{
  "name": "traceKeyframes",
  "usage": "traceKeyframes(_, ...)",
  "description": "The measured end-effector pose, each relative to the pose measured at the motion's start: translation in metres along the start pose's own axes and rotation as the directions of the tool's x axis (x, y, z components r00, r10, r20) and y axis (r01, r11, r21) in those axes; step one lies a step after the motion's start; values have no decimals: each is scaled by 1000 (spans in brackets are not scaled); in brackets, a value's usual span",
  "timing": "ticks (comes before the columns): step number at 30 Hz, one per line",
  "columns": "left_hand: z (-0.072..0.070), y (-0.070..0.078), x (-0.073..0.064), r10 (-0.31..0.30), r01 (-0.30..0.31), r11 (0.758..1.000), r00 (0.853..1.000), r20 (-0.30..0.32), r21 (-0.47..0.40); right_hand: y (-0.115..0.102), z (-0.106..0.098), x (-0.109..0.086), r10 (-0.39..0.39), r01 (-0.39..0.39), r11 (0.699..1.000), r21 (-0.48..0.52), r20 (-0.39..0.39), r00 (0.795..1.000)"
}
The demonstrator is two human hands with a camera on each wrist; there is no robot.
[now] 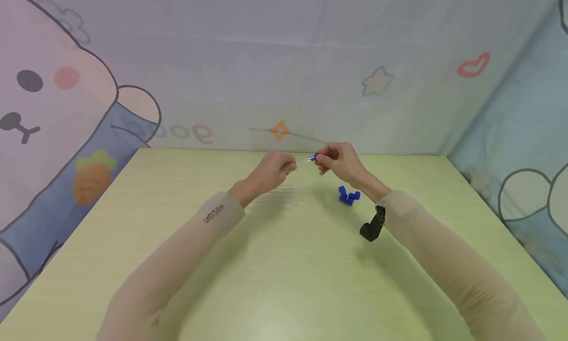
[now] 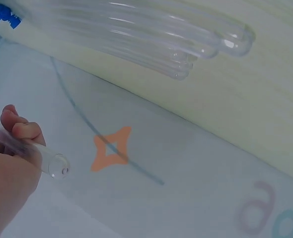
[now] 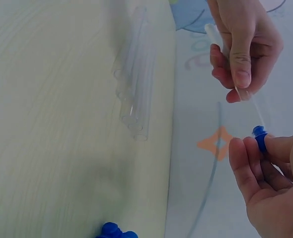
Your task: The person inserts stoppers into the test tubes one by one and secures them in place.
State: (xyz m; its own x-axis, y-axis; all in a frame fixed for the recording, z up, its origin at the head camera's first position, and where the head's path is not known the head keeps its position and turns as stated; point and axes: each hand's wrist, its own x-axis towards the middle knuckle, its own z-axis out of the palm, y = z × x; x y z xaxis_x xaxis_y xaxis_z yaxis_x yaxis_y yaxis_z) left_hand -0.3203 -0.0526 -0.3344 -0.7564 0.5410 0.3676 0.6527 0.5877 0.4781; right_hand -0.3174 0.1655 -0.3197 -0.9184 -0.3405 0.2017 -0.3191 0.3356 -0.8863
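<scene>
My left hand (image 1: 276,169) grips a clear test tube (image 2: 54,163), whose rounded end sticks out past the fingers in the left wrist view. Between thumb and fingers, my right hand (image 1: 339,161) pinches a small blue stopper (image 3: 259,139). Its narrower plug end faces the left hand. The tube's other end points toward the stopper; its clear wall is faint, so I cannot tell whether the two touch. Both hands are raised above the far part of the table. Below the left hand lie several clear test tubes (image 3: 136,99) side by side.
A small cluster of blue stoppers (image 1: 348,197) lies on the pale yellow table (image 1: 284,272), below the right hand. Behind the table hangs a printed cloth (image 1: 248,74). A black camera (image 1: 372,226) is strapped at the right wrist.
</scene>
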Motion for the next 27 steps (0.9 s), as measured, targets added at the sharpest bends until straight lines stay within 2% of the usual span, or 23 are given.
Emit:
traceKeyframes(5, -1, 2, 3, -41, 39, 999, 998, 55, 37, 6, 0, -2, 37, -37, 999, -39, -2, 999)
traceKeyframes(11, -5, -2, 2, -65, 63, 998, 994, 92, 29, 8, 0, -1, -22, 25, 993, -119, 28, 999)
traceKeyframes(17, -6, -5, 1, -64, 62, 998, 990, 128, 23, 6, -1, 0, -40, 50, 980, -192, 54, 998)
traceKeyframes(23, -7, -3, 1, -74, 65, 995, 990, 119, 74, 5, 2, 0, -33, 40, 983, -182, 41, 999)
traceKeyframes(27, -7, -3, -1, -55, 50, 997, 994, 95, 55, 5, 2, 0, -41, 47, 984, -171, 37, 998)
